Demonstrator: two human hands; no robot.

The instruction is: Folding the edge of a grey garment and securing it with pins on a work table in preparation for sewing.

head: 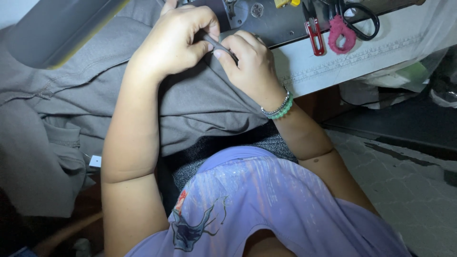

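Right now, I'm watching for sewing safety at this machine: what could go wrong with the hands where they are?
1. Both the left hand and right hand pinch a fold of grey fabric close to the needle area; a fingertip might get caught there.
2. The red snips and black scissors lie at the table's edge and could be dragged off.

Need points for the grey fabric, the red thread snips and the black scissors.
grey fabric (200,102), head view, on the flat stretch below the hands.
red thread snips (315,33), head view, on the red handle.
black scissors (367,24), head view, on the handle loop.
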